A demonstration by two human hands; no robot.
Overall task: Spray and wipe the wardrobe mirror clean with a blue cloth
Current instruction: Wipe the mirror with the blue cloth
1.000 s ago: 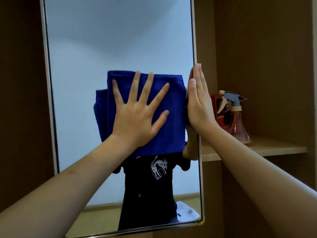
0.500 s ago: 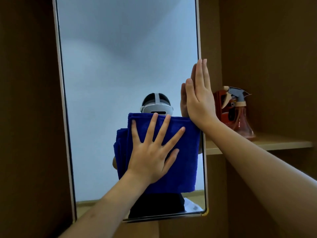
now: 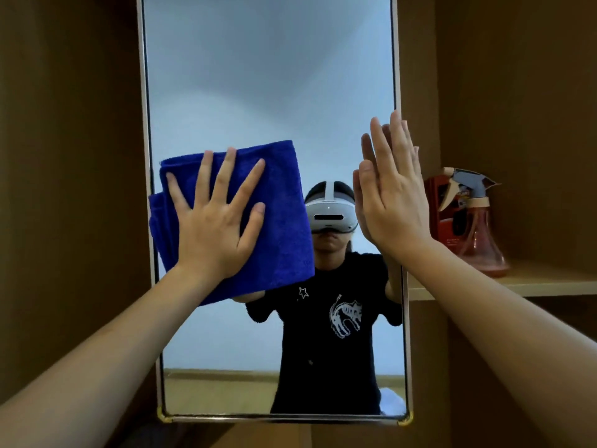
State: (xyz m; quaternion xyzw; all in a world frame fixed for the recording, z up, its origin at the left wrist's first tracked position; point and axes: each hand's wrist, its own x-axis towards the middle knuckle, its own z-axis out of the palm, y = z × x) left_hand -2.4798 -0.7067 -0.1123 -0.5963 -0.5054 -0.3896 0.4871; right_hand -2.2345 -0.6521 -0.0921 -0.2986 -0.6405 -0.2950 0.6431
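Wiping step in hand, judging by the scene. Tall wardrobe mirror (image 3: 271, 92) filling the centre, framed by brown wardrobe panels. Folded blue cloth (image 3: 284, 221) flat against the glass at about 9 o'clock of the mirror, touching its left edge. Left hand (image 3: 213, 234) spread wide on the cloth, fingers straight and splayed, pressing rather than gripping. Right hand (image 3: 394, 202) at 3 o'clock, fingers straight and together, flat against the mirror's right edge, seemingly steadying it. Spray bottle (image 3: 478, 227) upright on the shelf (image 3: 533, 282) just right of the mirror, untouched. Next move, probably: sliding the cloth toward unwiped glass at 12 or 6 o'clock, keeping even pressure and the right hand's brace.
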